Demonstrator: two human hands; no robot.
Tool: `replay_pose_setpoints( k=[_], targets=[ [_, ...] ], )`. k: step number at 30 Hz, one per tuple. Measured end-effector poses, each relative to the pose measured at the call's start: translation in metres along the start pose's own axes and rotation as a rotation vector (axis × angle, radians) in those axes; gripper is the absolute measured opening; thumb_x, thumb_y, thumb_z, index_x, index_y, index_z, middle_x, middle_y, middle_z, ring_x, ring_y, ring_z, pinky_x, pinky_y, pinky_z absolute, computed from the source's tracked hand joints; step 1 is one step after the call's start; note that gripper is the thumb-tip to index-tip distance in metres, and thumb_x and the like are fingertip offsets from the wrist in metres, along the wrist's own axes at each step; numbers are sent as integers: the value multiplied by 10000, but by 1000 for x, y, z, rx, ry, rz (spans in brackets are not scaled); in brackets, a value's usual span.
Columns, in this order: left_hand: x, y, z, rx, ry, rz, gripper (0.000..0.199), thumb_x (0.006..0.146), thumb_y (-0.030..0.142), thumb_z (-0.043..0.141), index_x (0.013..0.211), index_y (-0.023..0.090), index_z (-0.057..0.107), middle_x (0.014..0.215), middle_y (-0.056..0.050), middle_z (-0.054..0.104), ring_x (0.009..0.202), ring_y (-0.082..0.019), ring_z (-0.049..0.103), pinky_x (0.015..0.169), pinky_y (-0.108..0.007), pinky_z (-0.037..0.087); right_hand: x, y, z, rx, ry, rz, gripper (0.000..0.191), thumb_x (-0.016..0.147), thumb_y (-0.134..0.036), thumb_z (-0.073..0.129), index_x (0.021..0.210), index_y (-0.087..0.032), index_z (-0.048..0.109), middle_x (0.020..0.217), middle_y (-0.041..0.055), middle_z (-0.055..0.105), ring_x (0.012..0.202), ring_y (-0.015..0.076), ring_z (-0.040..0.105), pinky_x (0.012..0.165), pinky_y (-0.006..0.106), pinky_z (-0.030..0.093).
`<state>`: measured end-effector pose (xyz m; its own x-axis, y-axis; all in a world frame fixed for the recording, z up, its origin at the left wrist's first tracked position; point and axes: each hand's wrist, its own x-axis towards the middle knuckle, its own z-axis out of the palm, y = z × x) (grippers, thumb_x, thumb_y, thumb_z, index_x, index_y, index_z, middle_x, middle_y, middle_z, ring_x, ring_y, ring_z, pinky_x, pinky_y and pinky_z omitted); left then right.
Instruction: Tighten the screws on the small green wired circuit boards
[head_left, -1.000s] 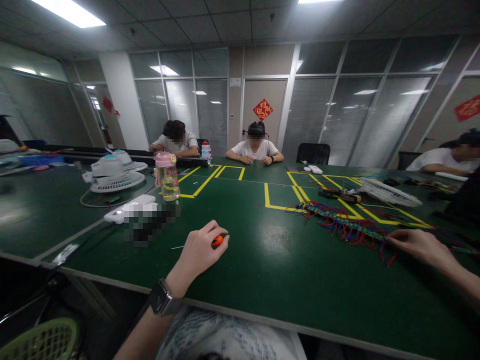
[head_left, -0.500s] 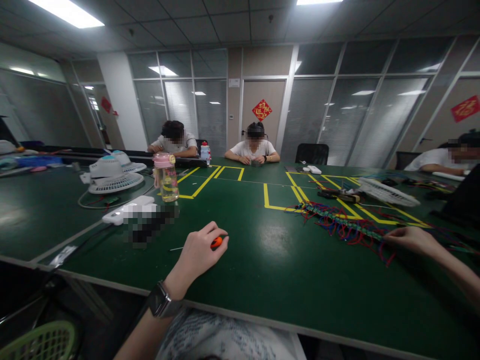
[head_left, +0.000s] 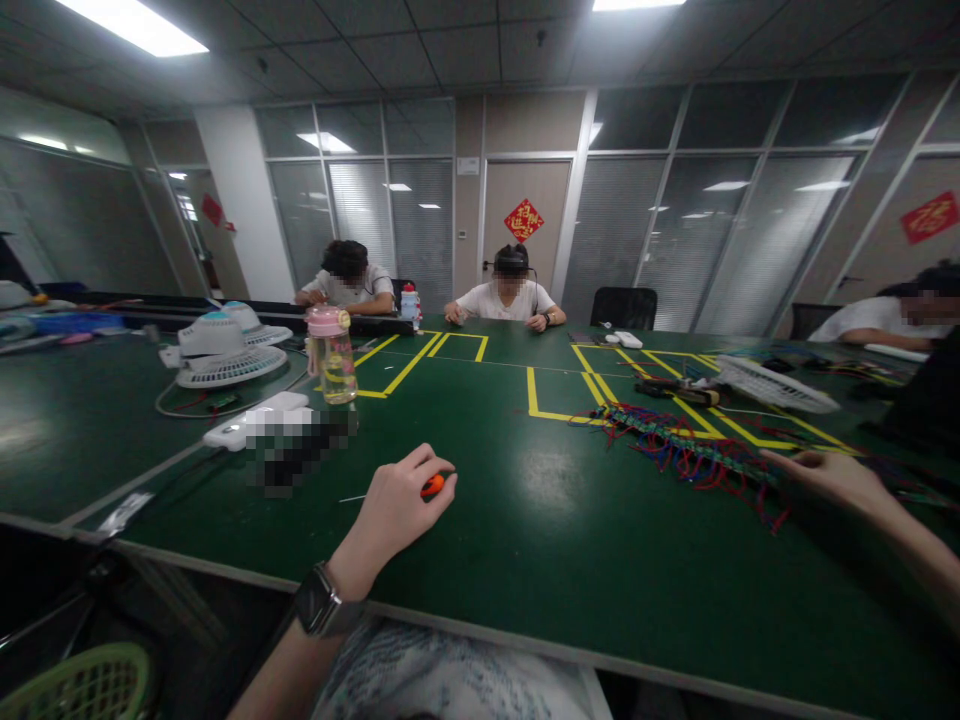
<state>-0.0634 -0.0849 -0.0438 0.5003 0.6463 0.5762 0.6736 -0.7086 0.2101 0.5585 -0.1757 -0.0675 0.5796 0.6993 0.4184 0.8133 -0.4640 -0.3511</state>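
Observation:
My left hand [head_left: 401, 500] rests on the green table [head_left: 480, 560], its fingers wrapped round the orange handle [head_left: 433, 486] of a screwdriver, whose thin metal shaft sticks out to the left. At the right, my right hand [head_left: 825, 472] is at the near end of a long row of green circuit boards [head_left: 686, 440] with red and blue wires. Its fingers reach to the boards' end, with thumb and forefinger close together; whether they pinch a board or wire is too small to tell.
A pink-lidded bottle [head_left: 332, 360], white fans [head_left: 229, 350] and a white power strip [head_left: 259, 420] stand at the left. Yellow tape marks the table. A white fan guard [head_left: 776, 384] lies at the right. Several people sit across the table.
My right hand has shifted slightly up and left at the end of the boards. My left hand has stayed in place. The person opposite has moved both hands apart.

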Motion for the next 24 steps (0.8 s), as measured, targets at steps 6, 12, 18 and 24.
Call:
replay_pose_setpoints(
  k=[6,12,18,24],
  targets=[
    [0,0,1,18,18,11,255,878,345,455,920,204,664,864,-28,602,658,-114,577,640,-239,449,1,-38,-20,58,47,118,381,710,-537,515,684,-201,695,767,190,701,735,306,643,640,383,440],
    [0,2,0,4,-3,-9,262,884,345,446,923,202,663,865,-25,604,674,-114,581,652,-241,451,9,-120,-13,7,46,-204,379,786,-404,458,875,-129,704,895,167,711,831,313,649,710,371,478],
    [0,2,-2,9,-14,-12,267,883,344,444,911,199,667,843,-25,607,663,-116,583,632,-240,447,17,-193,37,-5,-191,-476,345,786,-189,455,1034,-102,679,1117,131,663,1048,247,604,911,292,445],
    [0,2,-2,7,-12,2,268,884,345,441,920,198,663,842,-30,613,665,-121,585,630,-241,451,20,-223,73,-32,-282,-501,484,671,-27,463,1105,-148,639,1136,100,660,1059,230,603,910,277,440]
  ],
)
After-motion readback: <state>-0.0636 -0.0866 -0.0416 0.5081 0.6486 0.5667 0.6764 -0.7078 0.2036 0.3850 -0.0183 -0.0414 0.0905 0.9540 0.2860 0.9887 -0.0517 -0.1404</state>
